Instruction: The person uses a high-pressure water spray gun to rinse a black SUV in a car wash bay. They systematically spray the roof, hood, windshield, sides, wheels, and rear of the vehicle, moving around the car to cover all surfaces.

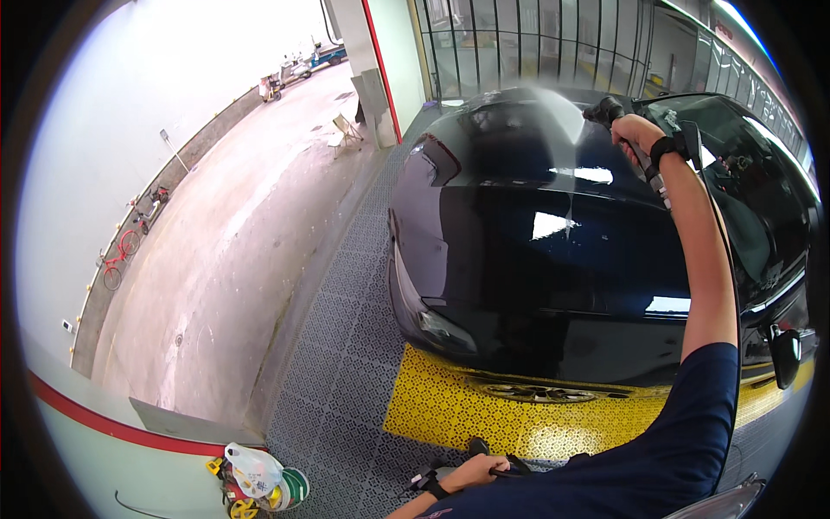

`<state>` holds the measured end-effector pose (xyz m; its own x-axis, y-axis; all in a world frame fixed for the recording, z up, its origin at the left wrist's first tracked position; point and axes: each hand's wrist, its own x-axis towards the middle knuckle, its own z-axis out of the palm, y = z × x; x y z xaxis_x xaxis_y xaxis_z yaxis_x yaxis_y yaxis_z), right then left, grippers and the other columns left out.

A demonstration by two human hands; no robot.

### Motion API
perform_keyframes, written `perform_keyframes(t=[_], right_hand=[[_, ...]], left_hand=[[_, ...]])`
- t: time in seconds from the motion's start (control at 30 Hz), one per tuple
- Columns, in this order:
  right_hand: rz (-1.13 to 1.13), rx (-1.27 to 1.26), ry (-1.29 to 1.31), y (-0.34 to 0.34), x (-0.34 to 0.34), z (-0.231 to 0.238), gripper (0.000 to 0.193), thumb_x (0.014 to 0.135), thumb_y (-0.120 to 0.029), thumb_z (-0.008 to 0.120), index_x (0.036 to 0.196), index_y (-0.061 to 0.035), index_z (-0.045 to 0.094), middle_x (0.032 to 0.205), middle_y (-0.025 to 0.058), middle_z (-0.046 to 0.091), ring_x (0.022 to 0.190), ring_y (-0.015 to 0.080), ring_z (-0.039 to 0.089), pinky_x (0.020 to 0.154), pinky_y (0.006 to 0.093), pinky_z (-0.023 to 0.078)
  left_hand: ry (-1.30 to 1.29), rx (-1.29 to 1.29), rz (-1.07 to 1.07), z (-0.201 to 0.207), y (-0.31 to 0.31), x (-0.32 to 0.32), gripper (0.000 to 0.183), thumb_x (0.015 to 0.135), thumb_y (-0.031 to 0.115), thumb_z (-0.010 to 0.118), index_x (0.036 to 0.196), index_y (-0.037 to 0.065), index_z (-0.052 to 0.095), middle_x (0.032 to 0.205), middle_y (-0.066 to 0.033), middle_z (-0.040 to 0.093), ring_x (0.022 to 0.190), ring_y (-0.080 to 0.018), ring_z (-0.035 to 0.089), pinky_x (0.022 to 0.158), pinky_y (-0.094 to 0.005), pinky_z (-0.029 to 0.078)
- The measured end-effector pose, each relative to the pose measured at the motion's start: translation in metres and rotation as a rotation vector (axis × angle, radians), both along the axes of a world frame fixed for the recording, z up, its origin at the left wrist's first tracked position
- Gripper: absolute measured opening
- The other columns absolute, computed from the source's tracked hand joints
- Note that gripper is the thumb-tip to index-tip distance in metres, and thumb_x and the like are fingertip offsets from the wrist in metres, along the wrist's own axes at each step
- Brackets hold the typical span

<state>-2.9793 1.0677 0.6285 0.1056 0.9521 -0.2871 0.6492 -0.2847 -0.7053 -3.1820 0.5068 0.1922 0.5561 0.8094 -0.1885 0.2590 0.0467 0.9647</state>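
Note:
A black spray gun (605, 110) is held in my right hand (638, 137) over the far side of a dark car's hood (510, 251). White water spray (560, 114) fans out leftward from its nozzle across the hood and front edge. My right arm stretches forward above the windshield side, with a black band at the wrist. Low in the view, close to my body, my left hand (480, 470) is closed around a black hose (517, 467). Part of that hose is hidden by my dark blue sleeve and shirt.
Grey and yellow grid tiles (450, 398) lie under the car. A side mirror (785, 356) sticks out at the right. A bucket (294, 489) and a plastic bag (253, 470) stand by the lower-left wall. Dark bars (536, 43) line the far side; a folding chair (346, 128) stands outside.

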Motion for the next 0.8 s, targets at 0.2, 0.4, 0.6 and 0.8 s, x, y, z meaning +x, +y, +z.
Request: perform_keyframes(t=[0.2, 0.4, 0.6, 0.8], right_hand=[[0.039, 0.148, -0.022, 0.026, 0.047, -0.004, 0.019, 0.079, -0.016, 0.057, 0.064, -0.0081, 0.046, 0.051, 0.0051, 0.044, 0.039, 0.0210, 0.043, 0.038, 0.0378, 0.036], [-0.081, 0.124, -0.264, 0.030, 0.039, 0.002, 0.014, 0.081, -0.011, 0.052, 0.070, -0.0026, 0.052, 0.055, 0.0097, 0.046, 0.043, 0.0249, 0.046, 0.041, 0.0408, 0.035], [0.125, 0.029, -0.150, -0.001, -0.057, -0.005, 0.022, 0.078, -0.009, 0.056, 0.060, -0.0091, 0.044, 0.052, 0.0027, 0.044, 0.041, 0.0172, 0.041, 0.041, 0.0347, 0.034], [0.262, -0.041, -0.203, -0.011, -0.174, -0.024, 0.025, 0.079, -0.016, 0.060, 0.063, -0.0106, 0.041, 0.056, 0.0019, 0.044, 0.043, 0.0154, 0.041, 0.042, 0.0326, 0.035]], left_hand=[[-0.006, 0.026, 0.010, -0.003, 0.007, 0.008, 0.033, 0.080, -0.010, 0.055, 0.082, 0.011, 0.031, 0.079, -0.0058, 0.049, 0.064, -0.0269, 0.042, 0.082, -0.0256, 0.023], [-0.078, 0.125, 0.015, -0.007, 0.006, 0.011, 0.029, 0.079, -0.008, 0.055, 0.085, 0.009, 0.032, 0.072, -0.0116, 0.035, 0.064, -0.0319, 0.034, 0.062, -0.0421, 0.030], [-0.111, 0.154, 0.013, -0.008, 0.005, 0.001, 0.024, 0.079, -0.003, 0.057, 0.084, 0.007, 0.035, 0.070, -0.0136, 0.035, 0.064, -0.0341, 0.035, 0.062, -0.0453, 0.029], [-0.162, 0.111, 0.149, -0.008, -0.019, -0.054, 0.021, 0.077, -0.001, 0.060, 0.089, 0.005, 0.044, 0.072, -0.0139, 0.045, 0.068, -0.0385, 0.046, 0.064, -0.0440, 0.036]])
